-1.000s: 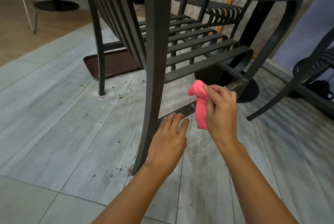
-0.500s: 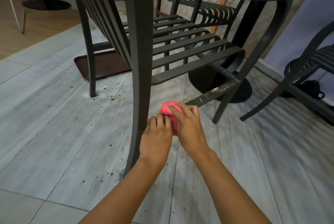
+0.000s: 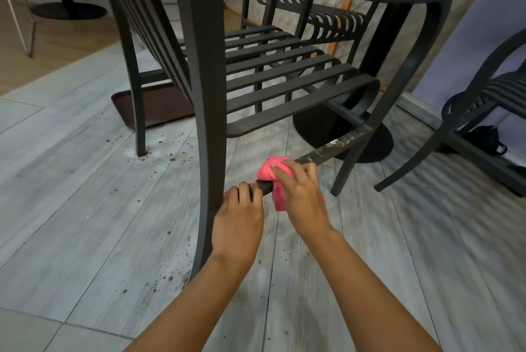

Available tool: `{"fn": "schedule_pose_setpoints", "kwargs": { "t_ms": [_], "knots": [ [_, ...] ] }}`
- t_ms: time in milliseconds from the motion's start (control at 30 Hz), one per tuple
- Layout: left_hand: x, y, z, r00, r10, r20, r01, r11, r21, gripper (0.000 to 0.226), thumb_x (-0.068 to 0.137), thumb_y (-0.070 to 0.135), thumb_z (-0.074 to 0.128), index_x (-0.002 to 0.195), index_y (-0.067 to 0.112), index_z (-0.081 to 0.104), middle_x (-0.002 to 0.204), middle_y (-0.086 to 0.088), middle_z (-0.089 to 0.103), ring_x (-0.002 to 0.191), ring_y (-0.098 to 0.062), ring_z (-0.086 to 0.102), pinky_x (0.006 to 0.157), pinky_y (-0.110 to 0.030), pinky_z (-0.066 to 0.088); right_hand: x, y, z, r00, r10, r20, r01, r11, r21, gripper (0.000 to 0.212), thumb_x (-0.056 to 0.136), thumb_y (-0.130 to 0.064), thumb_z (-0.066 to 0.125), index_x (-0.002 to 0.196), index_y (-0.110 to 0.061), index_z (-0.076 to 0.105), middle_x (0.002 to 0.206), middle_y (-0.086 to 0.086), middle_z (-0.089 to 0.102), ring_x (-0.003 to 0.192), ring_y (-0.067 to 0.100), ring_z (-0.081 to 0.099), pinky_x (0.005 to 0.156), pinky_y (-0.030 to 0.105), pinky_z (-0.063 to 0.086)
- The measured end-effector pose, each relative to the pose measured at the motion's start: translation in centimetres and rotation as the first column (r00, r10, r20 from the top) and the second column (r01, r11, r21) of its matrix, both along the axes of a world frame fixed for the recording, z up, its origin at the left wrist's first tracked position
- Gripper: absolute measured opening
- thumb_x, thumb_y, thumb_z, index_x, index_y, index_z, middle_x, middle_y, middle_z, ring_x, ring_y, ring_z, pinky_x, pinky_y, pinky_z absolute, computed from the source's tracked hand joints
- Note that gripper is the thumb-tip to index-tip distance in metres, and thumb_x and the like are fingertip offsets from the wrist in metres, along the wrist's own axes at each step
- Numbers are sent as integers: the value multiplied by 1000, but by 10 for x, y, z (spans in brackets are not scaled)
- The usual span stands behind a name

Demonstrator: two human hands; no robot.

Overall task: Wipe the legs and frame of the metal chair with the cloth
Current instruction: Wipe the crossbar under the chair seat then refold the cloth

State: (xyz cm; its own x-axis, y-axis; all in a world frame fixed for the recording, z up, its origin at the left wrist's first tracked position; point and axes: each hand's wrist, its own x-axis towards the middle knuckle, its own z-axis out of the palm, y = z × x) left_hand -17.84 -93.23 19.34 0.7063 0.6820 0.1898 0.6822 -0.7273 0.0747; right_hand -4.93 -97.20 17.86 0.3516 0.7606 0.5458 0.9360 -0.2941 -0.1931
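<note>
Your right hand (image 3: pixel 301 195) has the pink cloth (image 3: pixel 274 178) bunched and wrapped round the lower crossbar (image 3: pixel 336 147) of the metal chair (image 3: pixel 284 73), fingers curled over both cloth and bar. Your left hand (image 3: pixel 239 215) grips the same bar just beside it, at the end where it meets the near rear leg (image 3: pixel 206 124), fingers hooked over the top, likely steadying the frame. The cloth sits near that leg end of the bar. Progress, judged from the surface: the short stretch showing between your hands reads dark and clean; the run from the cloth out to the front leg (image 3: pixel 348 169) looks streaked and whitish, so most of this bar is left. The near rear leg's foot has dark specks on the floor (image 3: pixel 85 209) around it; can't tell whether the leg itself is wiped. Far rear leg (image 3: pixel 139 112) stands in white residue and specks, probably untouched. Seat slats, armrest and the far side: no verdict possible. Containers: the only tray-like thing is a brown mat or tray (image 3: pixel 159 104) on the floor behind the chair; nothing visible in it.
</note>
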Motion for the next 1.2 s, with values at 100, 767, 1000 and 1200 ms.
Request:
{"fn": "schedule_pose_setpoints", "kwargs": {
  "t_ms": [100,767,1000,1200],
  "knots": [
    [0,0,0,1000,-10,-15,10,1000,-11,52,94,2,38,142,2,18,131,-16,38,123,-29,41,108,-33,32,9,-1,0,1000,-30,9,30,1000,-2,57,59,2,83,111,-9,65,114,14,63,95,33,56,74,39,54],
    [4,0,2,992,-4,-130,3,1000,-8,56,93,8,48,140,1,19,134,-16,37,124,-31,40,110,-38,30,40,-6,12,995,-48,-92,45,998,-35,31,89,-12,59,120,-18,61,128,4,47,119,17,41,105,39,37],
    [30,8,6,993,-100,61,102,994,-27,54,96,39,44,141,13,27,142,-8,34,129,-27,37,110,-37,29,57,-24,36,891,-162,-425,304,907,293,40,91,1,49,120,-22,61,105,-9,59,100,4,41,78,-1,28],
    [60,20,9,981,-138,134,145,988,-45,50,96,39,43,138,15,33,137,-6,41,126,-23,41,105,-33,34,73,-30,50,860,-119,-496,312,892,327,36,91,1,49,121,-16,61,115,-2,61,104,7,54,88,12,44]
  ]
}}
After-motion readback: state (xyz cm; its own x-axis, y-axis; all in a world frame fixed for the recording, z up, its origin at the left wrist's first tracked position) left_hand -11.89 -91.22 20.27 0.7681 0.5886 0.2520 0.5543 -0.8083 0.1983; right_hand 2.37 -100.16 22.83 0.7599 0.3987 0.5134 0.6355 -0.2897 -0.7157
